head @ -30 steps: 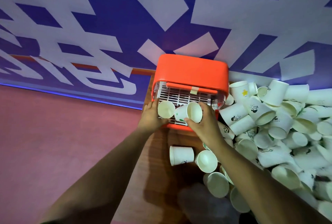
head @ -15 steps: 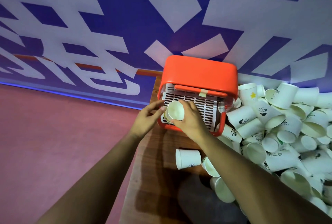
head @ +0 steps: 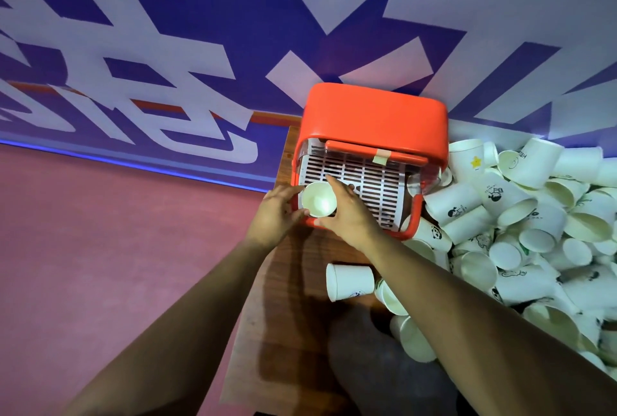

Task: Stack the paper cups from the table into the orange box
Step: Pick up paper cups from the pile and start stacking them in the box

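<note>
Cups, loose (head: pixel 350 282): heaped on table (head: pixel 287 288), nearest. Left hand (head: pixel 278 212) and right hand (head: pixel 349 212) cupped 1 nested stack (head: pixel 319 203), formerly 2 separate cups, at near-left corner of orange box (head: pixel 377 118). Heap remained.

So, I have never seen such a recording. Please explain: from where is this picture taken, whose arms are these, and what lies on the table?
There is no machine here. A person wears a camera on the head, so you look down along their own two bare arms. On the wooden table stands an orange box with a white slotted grid inside. The left hand and the right hand together hold a white paper cup at the box's front corner, its opening facing the camera. Right of the box lies a big pile of paper cups, and one cup lies alone on its side near the right forearm.
</note>
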